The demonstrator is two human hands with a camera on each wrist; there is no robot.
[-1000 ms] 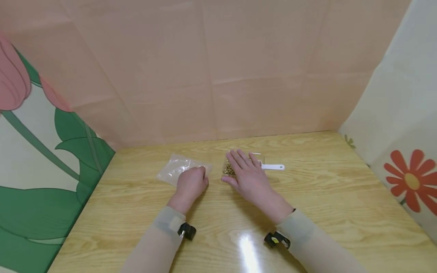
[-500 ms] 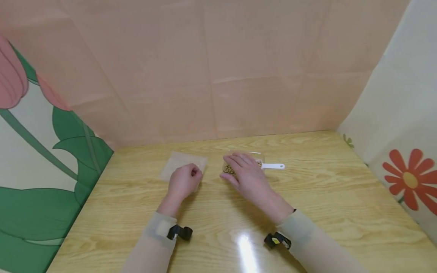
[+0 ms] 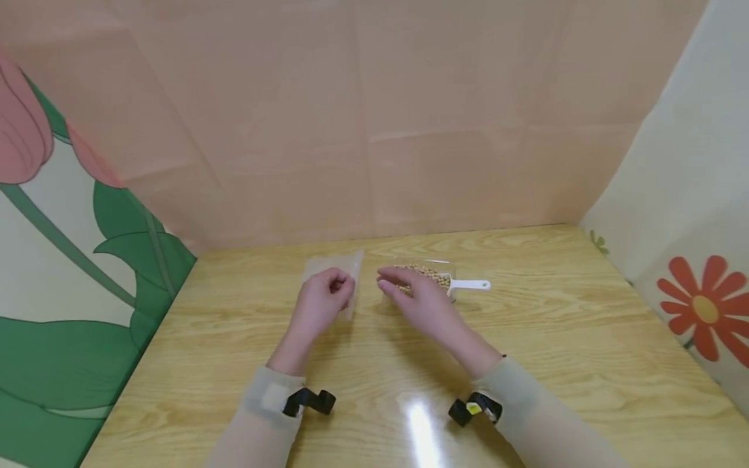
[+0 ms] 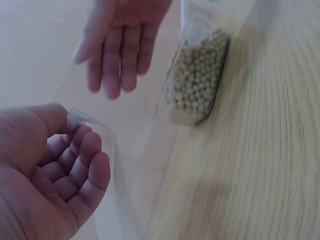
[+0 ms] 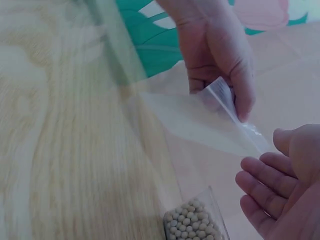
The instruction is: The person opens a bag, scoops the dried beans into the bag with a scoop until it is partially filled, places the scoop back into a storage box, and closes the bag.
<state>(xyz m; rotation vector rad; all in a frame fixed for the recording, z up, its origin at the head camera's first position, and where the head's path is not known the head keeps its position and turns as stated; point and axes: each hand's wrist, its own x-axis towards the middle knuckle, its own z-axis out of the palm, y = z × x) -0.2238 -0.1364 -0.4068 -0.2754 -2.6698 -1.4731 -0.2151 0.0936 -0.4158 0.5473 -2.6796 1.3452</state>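
Nearest me, a black wrist camera (image 3: 310,401) sits on each sleeve, and past them my left hand (image 3: 316,305) pinches the edge of a clear, flat bag (image 5: 195,120) between thumb and forefinger, the other fingers curled loosely toward the palm. My right hand (image 3: 428,307) holds nothing; its fingers are relaxed, thumb standing apart from them, just beside the bag's free end and in front of the clear container (image 3: 435,261). The bag hangs tilted from my left fingers; whether its low corner touches the table (image 3: 573,325) I can't tell, nor whether its mouth is parted. I'd guess the thin film could slide out of so small a pinch if tugged, or its two layers could cling together and resist parting. Farther on, the container stands on the table, heaped with pale round beans (image 4: 195,75), a white scoop (image 3: 471,285) resting in it with its handle jutting out to the right. That handle worries me most: should my right hand or sleeve sweep outward and catch it, the scoop could lever up and scatter beans. Behind it all hangs the pink backdrop (image 3: 374,130).
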